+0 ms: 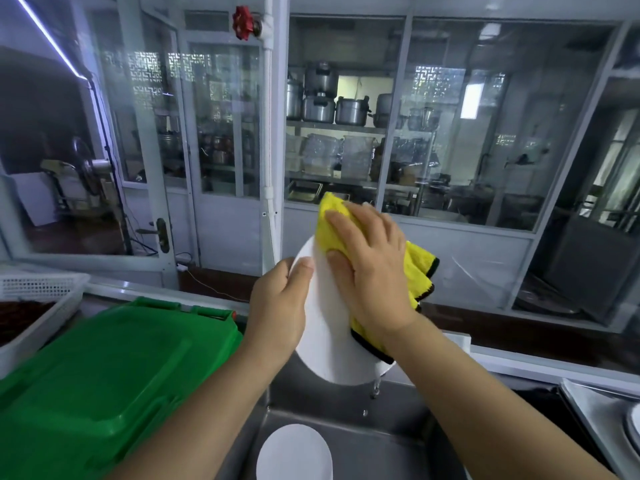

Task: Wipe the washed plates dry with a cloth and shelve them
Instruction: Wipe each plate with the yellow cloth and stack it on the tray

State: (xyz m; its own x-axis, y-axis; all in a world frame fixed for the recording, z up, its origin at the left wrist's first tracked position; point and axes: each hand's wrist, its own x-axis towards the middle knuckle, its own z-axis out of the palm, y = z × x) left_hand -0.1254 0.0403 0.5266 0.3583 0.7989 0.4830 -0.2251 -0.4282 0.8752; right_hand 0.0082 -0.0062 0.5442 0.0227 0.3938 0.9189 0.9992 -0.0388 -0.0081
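A white plate [323, 327] is held upright on edge above the steel sink [391, 441]. My left hand [278, 306] grips its left rim, thumb on the near face. My right hand [369, 268] presses a yellow cloth with black trim [417, 268] flat against the plate's face; the cloth's loose end hangs to the right. Water drips from the plate's bottom edge. Another white plate [294, 452] lies in the sink below.
A green plastic bin lid [104, 372] sits left of the sink, with a white perforated basket [41, 296] beyond it. More white dishes [633, 427] rest on a steel tray at the right edge. Glass partitions and shelves of metal pots [332, 109] stand behind the counter.
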